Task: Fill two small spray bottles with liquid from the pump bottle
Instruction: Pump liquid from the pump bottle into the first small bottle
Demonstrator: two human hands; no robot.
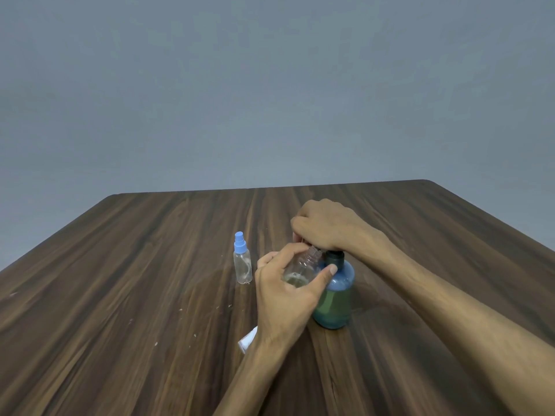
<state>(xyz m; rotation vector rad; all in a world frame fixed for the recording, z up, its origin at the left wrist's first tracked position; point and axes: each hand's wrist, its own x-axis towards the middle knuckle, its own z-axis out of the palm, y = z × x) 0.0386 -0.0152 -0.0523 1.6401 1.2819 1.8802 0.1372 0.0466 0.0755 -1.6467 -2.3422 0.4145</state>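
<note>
No label, brand or writing can be read on any bottle.

The pump bottle [333, 298] stands upright on the wooden table [150, 295], roughly at the table's centre. It is tinted blue-green, with a dark collar at its neck, and the liquid in it seems to reach about the shoulder, though the tint makes the level hard to judge. Its pump head is hidden under the right hand [322, 226], which lies over the top of it with the fingers curled down around the head; the spout itself cannot be made out.

The left hand [285, 291] grips an uncapped clear spray bottle [301, 267], thumb on one side and fingers wrapped round the other. This bottle is tilted, its threaded neck pointing toward 1 o'clock, up under the right hand's fingers, touching or just beside the pump bottle's neck. A little pale liquid seems to sit in its bottom; the hand covers much of it.

A second spray bottle [242, 261] stands upright at 9 o'clock from the pump bottle, just beyond the left hand, with its light blue spray cap on. Its clear body looks empty apart from the dip tube.

At 7 o'clock from the pump bottle, a small white object [247, 340] lies on the table, mostly hidden behind the left wrist; what it is cannot be told.
</note>
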